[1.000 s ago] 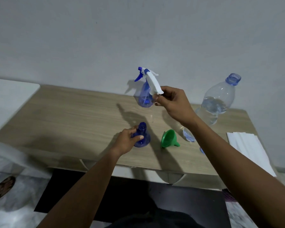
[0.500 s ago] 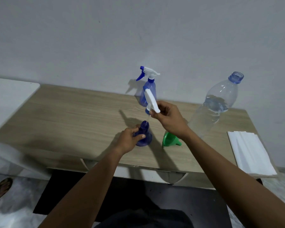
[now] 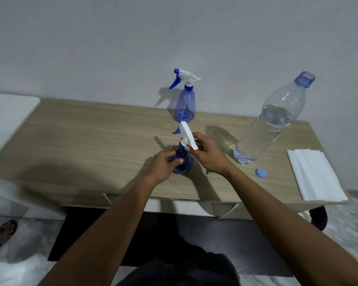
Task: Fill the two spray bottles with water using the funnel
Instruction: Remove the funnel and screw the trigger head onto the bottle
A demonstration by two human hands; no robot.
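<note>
Spray bottles, two: far bottle (image 3: 184,104) upright; left grip (image 3: 163,164) holds near bottle (image 3: 186,165), right grip (image 3: 207,156) pinches trigger head (image 3: 185,133)

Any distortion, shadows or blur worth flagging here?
Head view: wide-angle bend leans the water bottle outward; shadows fall leftward from it and the far spray bottle; floor corners smear; left hand gripping the near bottle and right hand pinching the spray head look sharp.
</note>
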